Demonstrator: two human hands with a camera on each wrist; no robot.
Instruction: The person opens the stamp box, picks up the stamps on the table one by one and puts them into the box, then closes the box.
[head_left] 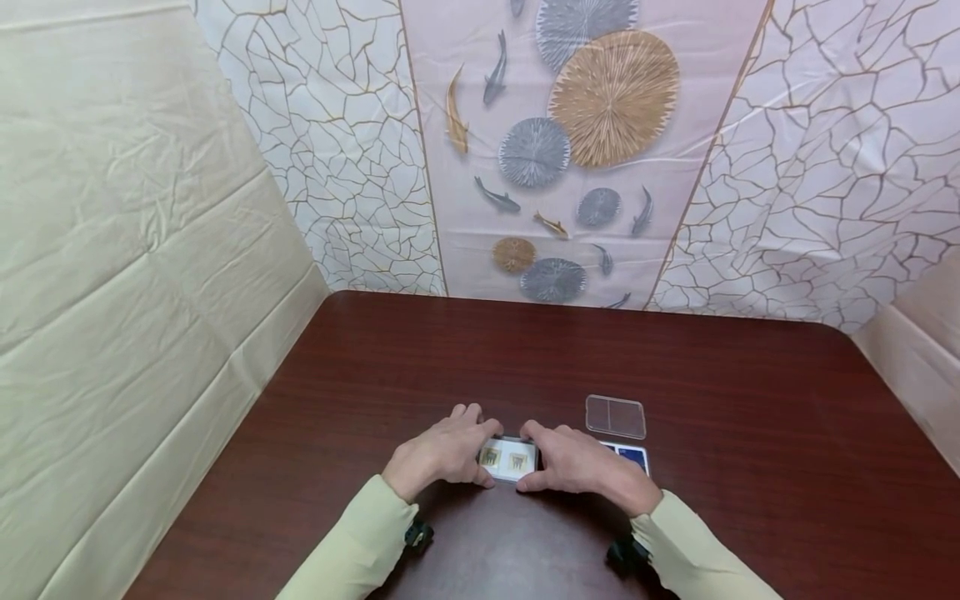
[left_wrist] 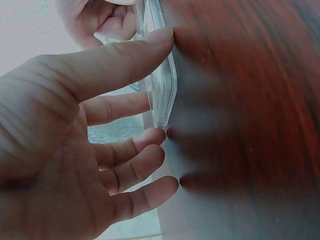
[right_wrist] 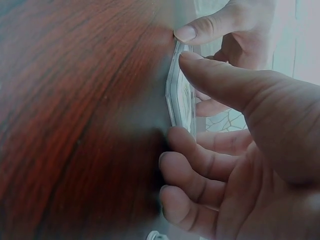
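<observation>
A flat clear plastic case (head_left: 508,458) lies on the table, with a white insert that shows two small gold-toned pictures or pieces. At its left end my left hand (head_left: 447,450) grips it, thumb on the near edge and index finger on the far edge. My right hand (head_left: 577,462) holds the right end in the same way. Seen edge-on in the left wrist view, the case (left_wrist: 162,70) stays at or near the table surface. The right wrist view shows both thumbs close together along the case's (right_wrist: 175,90) near edge.
A separate clear plastic cover (head_left: 615,417) lies beyond my right hand. Partly hidden behind that hand is a blue card with a white border (head_left: 634,455). The dark red wooden table (head_left: 420,350) ends at a patterned cloth wall (head_left: 555,208).
</observation>
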